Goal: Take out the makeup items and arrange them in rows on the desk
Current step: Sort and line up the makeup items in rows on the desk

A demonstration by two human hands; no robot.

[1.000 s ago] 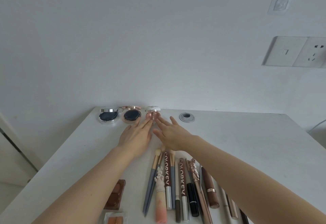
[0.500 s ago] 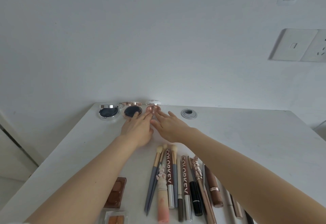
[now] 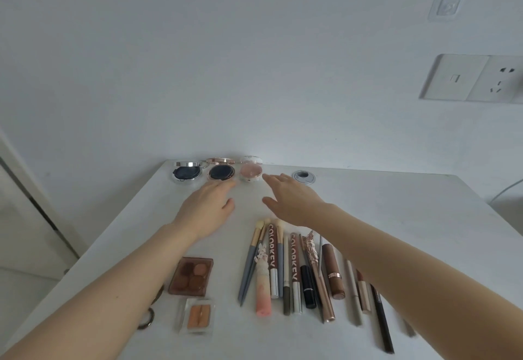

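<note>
**Head view: compacts lined up at the far edge**

Both hands, left hand (image 3: pixel 206 208) and right hand (image 3: pixel 291 201), hover empty with fingers relaxed, just near of three open compacts (image 3: pixel 218 171) at the counter's (image 3: pixel 396 218) far edge. Sticks and brushes (image 3: pixel 297 269) crowd nearer; straightening them looks next.

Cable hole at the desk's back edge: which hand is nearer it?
Right. The right hand reaches just left of and below the cable hole; the left hand lies farther left, below the compacts.
</note>
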